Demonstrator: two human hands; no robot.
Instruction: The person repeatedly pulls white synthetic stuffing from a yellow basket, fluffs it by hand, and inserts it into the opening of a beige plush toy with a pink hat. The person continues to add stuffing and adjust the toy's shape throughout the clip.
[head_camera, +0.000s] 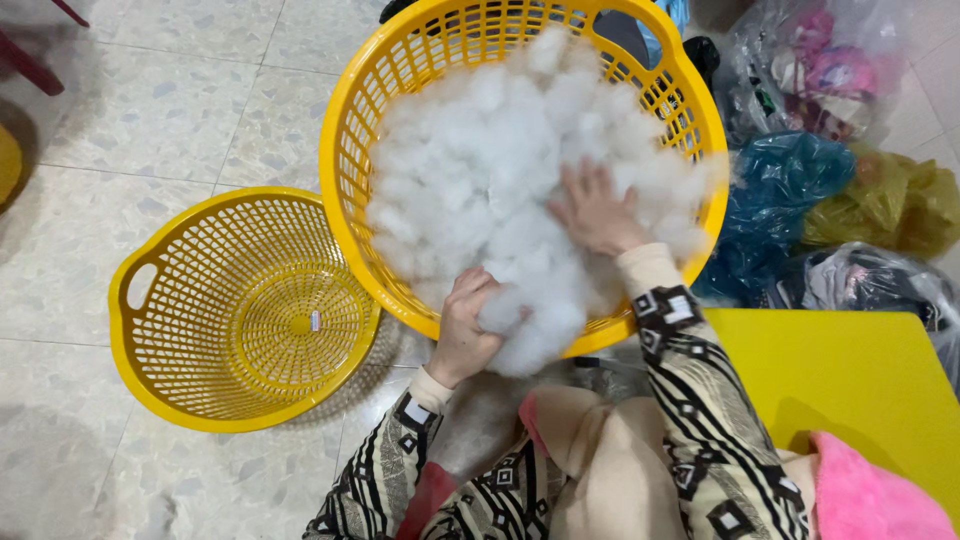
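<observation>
We see our left hand (468, 330) at the lower centre of the frame, fingers curled closed around a clump of the white stuffing (500, 170) where it spills over the near rim. Our right hand (597, 212) lies further up, fingers spread flat and pressed into the top of the same fluffy heap, gripping nothing that we can make out. The stuffing fills the large yellow basket (345, 150) in the upper centre. A second, empty yellow basket (190, 330) sits at the lower left, its rim touching the full one. Crowding the right side are several plastic bags (790, 190), blue, olive and clear, packed against the full basket. A yellow board (860, 390) lies at the lower right, with pink cloth (870, 500) at its near corner. Pale speckled floor tiles (150, 110) cover the upper left.
</observation>
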